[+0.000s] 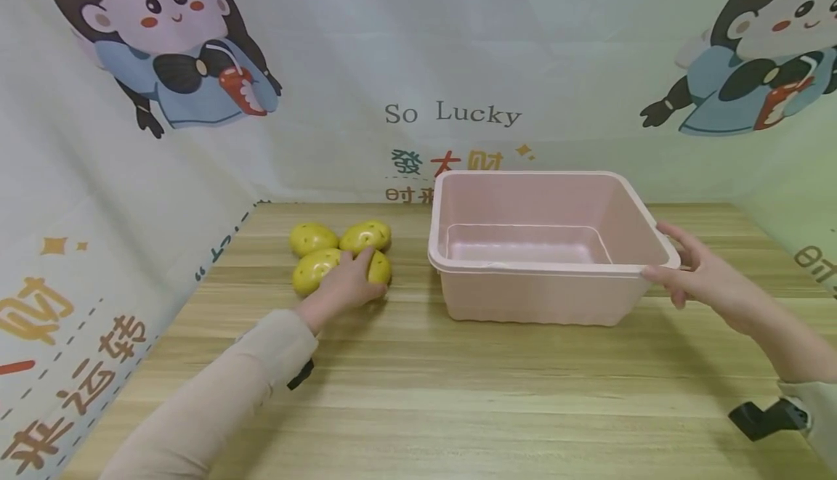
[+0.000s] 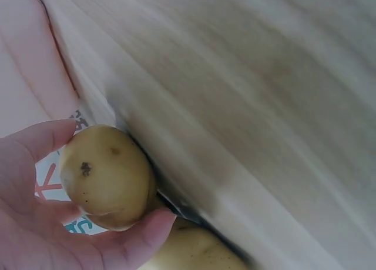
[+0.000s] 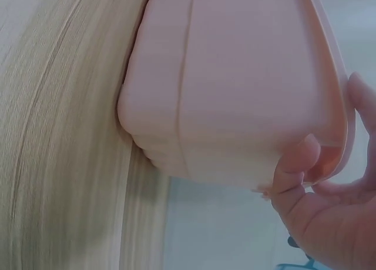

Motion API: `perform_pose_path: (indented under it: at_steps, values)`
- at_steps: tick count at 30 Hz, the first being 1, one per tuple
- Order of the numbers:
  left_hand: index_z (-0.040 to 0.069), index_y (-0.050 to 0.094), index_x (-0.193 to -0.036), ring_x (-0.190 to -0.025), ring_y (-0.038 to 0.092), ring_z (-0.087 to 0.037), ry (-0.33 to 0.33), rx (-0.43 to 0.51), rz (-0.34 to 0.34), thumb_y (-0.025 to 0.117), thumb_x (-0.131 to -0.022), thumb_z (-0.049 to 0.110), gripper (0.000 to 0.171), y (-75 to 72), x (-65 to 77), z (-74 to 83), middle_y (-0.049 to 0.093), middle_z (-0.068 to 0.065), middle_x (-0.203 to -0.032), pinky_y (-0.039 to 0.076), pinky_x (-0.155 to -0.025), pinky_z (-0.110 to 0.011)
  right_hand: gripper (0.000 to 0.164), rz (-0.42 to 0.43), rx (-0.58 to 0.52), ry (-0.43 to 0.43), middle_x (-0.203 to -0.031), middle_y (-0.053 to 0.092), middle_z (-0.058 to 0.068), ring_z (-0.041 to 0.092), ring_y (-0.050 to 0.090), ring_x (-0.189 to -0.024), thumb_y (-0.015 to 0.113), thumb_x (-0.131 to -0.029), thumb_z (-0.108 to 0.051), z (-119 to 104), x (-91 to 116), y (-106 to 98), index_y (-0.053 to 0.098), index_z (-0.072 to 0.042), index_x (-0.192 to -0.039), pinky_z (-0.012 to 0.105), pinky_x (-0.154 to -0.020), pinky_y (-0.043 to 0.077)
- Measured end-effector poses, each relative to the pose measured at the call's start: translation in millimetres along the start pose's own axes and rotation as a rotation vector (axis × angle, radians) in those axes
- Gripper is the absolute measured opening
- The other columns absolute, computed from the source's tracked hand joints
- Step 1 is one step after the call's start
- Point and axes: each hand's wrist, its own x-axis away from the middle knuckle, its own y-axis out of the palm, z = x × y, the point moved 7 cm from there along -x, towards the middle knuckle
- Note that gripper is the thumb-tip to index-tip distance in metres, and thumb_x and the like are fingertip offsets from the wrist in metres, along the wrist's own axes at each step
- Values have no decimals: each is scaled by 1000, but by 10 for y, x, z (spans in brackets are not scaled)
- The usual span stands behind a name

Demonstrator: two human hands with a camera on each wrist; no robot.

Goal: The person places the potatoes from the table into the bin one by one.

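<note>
Several yellow-brown potatoes sit close together on the left half of the table. My left hand [image 1: 346,284] reaches over the front ones and grips the front right potato [image 1: 379,268]. In the left wrist view, thumb and fingers lie around that potato [image 2: 108,170], with another potato [image 2: 191,249] just beside the fingertips. A pink plastic bin [image 1: 523,295] stands upright right of the potatoes; its visible floor holds nothing. At the bin's right end, my right hand [image 1: 709,277] holds the rim, fingers curled under it in the right wrist view.
The wooden table [image 1: 418,400] runs up to a printed cloth [image 1: 340,51] hung behind it and along the sides. Two other potatoes, one back left [image 1: 314,237] and one back right [image 1: 368,234], lie behind the front pair.
</note>
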Motion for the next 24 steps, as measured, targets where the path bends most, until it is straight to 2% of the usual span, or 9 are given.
perform_pose_path:
  at_steps: [7,9,11,13,15,17,19,22,24]
  values:
    - [10,20,-146,-113,46,-46,12,-6,9,66,-80,32,83,12,-42,29,22,-32,-141,39,-92,-58,79,-3,-65,39,-104,48,-8,13,55,-73,53,-92,-15,63,-23,-22,-3,-4,-146,28,-67,51]
    - [9,20,-146,-112,46,-46,17,-11,12,66,-80,32,83,11,-49,32,22,-32,-141,40,-91,-57,79,-3,-58,43,-113,47,0,10,55,-77,54,-92,-16,54,-23,-29,-3,-2,-146,28,-67,51]
    - [9,21,-145,-113,46,-46,15,-11,14,66,-80,32,83,6,-50,32,23,-32,-141,40,-91,-57,80,-16,-45,54,-122,45,14,6,55,-79,53,-92,-18,40,-21,-31,-4,-3,-146,28,-67,50]
    - [9,21,-145,-113,46,-45,17,-11,17,67,-80,32,83,4,-52,32,23,-32,-141,41,-91,-56,81,-26,-30,69,-131,35,26,0,53,-83,53,-92,-20,28,-15,-31,-5,-6,-146,28,-68,50]
    - [9,21,-145,-113,46,-45,19,-7,20,67,-80,31,83,4,-51,31,24,-32,-141,41,-91,-56,80,-37,-25,73,-137,27,31,-4,53,-86,53,-93,-21,13,-13,-29,-5,-8,-147,29,-68,50]
    - [9,22,-145,-113,46,-45,21,1,21,68,-80,31,83,2,-48,30,24,-32,-140,41,-91,-56,80,-43,-31,71,-137,27,31,-4,54,-87,52,-93,-21,-5,-19,-20,-6,-8,-147,30,-70,51]
    - [9,22,-145,-114,46,-45,25,19,23,69,-80,30,83,2,-42,27,24,-31,-140,40,-92,-56,80,-41,-38,65,-132,34,28,0,56,-85,52,-93,-20,-21,-31,-8,-6,-8,-147,30,-70,52]
    - [10,23,-144,-116,44,-45,29,53,23,69,-79,30,82,2,-28,20,25,-32,-140,38,-93,-56,81,-35,-40,63,-118,46,15,7,58,-80,52,-93,-19,-34,-47,12,-8,-5,-146,28,-70,52]
    - [11,24,-144,-119,41,-45,33,78,24,70,-79,31,82,3,-22,9,26,-32,-140,36,-95,-57,81,-25,-31,66,-112,46,7,8,58,-78,53,-93,-19,-37,-53,20,-7,-4,-146,26,-70,52]
